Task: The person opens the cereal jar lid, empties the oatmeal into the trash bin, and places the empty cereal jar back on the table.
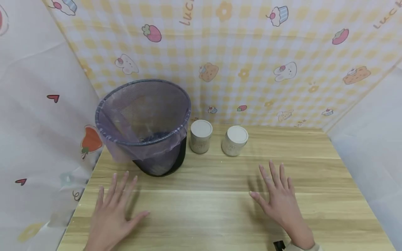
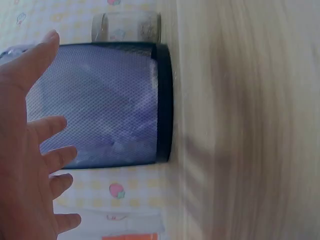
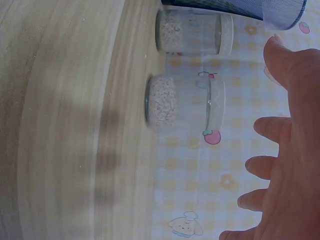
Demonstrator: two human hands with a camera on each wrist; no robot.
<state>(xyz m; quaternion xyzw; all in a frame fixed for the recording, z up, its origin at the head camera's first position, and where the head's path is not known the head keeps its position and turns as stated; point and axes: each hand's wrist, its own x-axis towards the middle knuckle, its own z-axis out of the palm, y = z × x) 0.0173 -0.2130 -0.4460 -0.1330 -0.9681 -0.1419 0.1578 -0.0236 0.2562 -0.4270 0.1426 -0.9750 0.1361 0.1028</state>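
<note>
My left hand [image 1: 111,212] hovers above the table's left side with fingers spread, holding nothing. Just beyond it stands a dark mesh wastebasket [image 2: 105,105], lined with a thin purple bag [image 1: 117,150] folded over its rim. On the right, my right hand [image 1: 279,198] is also spread over the wood, nothing in it. Nearest to that hand is a clear jar [image 1: 233,143] with a white lid. A matching jar [image 1: 201,137] stands between it and the wastebasket. In the right wrist view, pale grains [image 3: 162,102] fill the lower part of the jar.
The wooden tabletop [image 1: 194,216] reaches back to a yellow checked cloth [image 1: 245,45] hung as a wall. White patterned sheeting [image 1: 34,115] borders the left side, and a plain white sheet [image 1: 373,139] the right. A small black object [image 1: 278,245] shows beside the right wrist.
</note>
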